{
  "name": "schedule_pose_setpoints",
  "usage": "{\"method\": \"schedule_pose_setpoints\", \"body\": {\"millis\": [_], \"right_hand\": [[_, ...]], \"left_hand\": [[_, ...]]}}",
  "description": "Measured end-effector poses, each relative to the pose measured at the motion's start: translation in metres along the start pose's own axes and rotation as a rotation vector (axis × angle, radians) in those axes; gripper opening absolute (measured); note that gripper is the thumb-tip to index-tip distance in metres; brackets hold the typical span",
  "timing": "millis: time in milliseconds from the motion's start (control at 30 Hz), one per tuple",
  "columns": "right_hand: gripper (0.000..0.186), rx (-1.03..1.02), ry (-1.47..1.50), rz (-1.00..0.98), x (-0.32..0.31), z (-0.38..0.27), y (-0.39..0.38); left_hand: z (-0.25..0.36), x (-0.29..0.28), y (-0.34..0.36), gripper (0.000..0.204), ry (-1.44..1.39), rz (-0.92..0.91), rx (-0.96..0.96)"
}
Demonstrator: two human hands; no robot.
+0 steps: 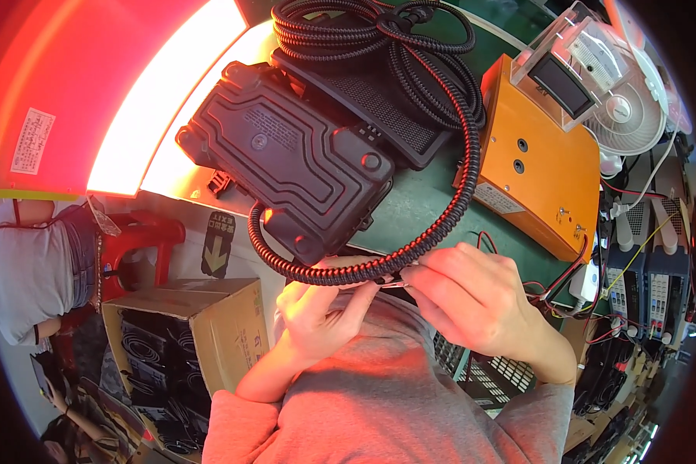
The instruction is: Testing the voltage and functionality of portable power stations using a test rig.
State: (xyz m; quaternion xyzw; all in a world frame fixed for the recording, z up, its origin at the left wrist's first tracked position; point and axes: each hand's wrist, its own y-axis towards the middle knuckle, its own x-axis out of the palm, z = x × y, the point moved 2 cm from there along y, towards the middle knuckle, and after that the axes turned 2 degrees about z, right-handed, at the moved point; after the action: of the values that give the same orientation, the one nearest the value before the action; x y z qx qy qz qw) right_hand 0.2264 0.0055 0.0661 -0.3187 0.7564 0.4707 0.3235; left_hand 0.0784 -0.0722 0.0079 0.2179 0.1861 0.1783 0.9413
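Note:
A black corrugated tube [452, 213] loops from a black ribbed plastic case [274, 151] round toward me and passes just over my fingers. Below the tube, in front of my body, both hands meet. My left hand [317, 313] is closed, thumb against fingers, beside a small shiny piece [395, 284]. On the other side, my right hand [472, 298] pinches at the same piece. Fingers and tube hide most of it, so its kind cannot be told. The case lies on a green tabletop [421, 205], its near corner by the edge.
Coiled tubing [325, 35] lies over a black perforated panel [410, 127] behind the case. An orange box [545, 162] with switches stands right, near a white fan [619, 108]. A glowing lamp panel [170, 85] stands left. Below left are a carton [228, 332] and a seated person [39, 271].

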Motion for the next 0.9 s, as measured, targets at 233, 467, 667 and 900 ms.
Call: {"method": "schedule_pose_setpoints", "body": {"millis": [233,467,667,900], "right_hand": [[0.019,-0.03,-0.093,-0.041,-0.0005,-0.0046,-0.0041],[0.03,0.004,-0.107,-0.121,-0.0021,-0.0084,-0.0035],[0.017,-0.022,-0.232,-0.189,0.0017,-0.0101,-0.0059],[0.025,0.031,-0.136,-0.261,0.0012,-0.007,-0.0059]], "left_hand": [[0.0001,0.0012,0.0024,0.018,0.073,0.022,0.089],[0.0026,0.0028,0.0033,0.019,0.139,0.04,0.101],[-0.0012,0.0039,0.0019,0.021,0.223,0.009,0.206],[-0.0043,0.0053,0.0017,0.022,0.269,-0.028,0.298]]}}
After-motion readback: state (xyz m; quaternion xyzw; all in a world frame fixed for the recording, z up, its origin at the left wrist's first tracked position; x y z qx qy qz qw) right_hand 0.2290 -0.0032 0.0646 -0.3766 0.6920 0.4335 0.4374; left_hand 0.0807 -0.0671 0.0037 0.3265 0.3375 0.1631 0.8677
